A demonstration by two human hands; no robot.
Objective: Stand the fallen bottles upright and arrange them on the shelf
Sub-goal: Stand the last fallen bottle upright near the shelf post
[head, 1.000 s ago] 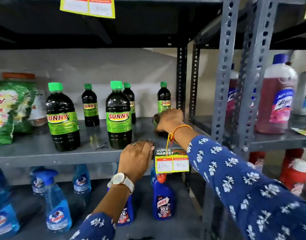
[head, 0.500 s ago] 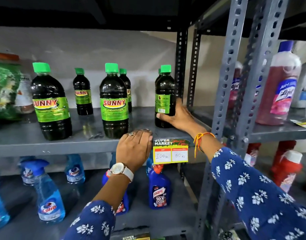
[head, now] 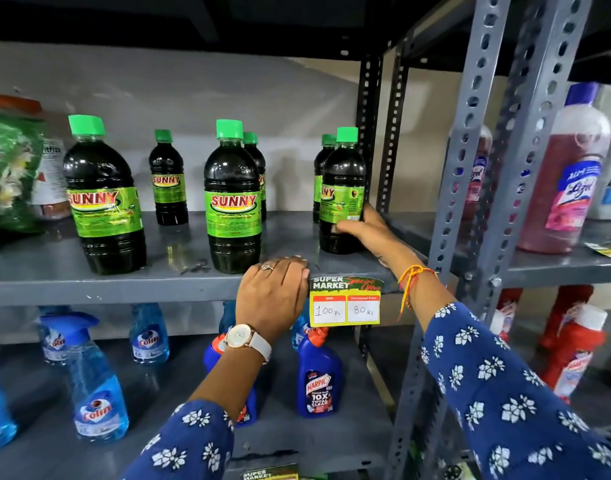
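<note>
Several dark Sunny bottles with green caps and green labels stand upright on the grey metal shelf (head: 72, 285). My right hand (head: 369, 233) grips the lower side of the rightmost front bottle (head: 342, 188), which stands upright near the shelf's right post. Another small bottle (head: 323, 168) is partly hidden behind it. A big bottle (head: 233, 199) stands at the front middle, a second big one (head: 103, 195) at the front left, and a small one (head: 167, 178) further back. My left hand (head: 272, 292) rests flat on the shelf's front edge, holding nothing.
A yellow price tag (head: 345, 301) hangs from the shelf edge beside my left hand. Blue spray bottles (head: 96, 386) and a Harpic bottle (head: 317, 375) fill the lower shelf. A green packet (head: 9, 174) sits far left. Pink Lizol bottles (head: 567, 174) stand beyond the right upright post (head: 463, 188).
My right hand lifted a fallen bottle at the shelf's right end and stood it upright, then slid down to its lower side. My left hand stayed on the shelf edge.
</note>
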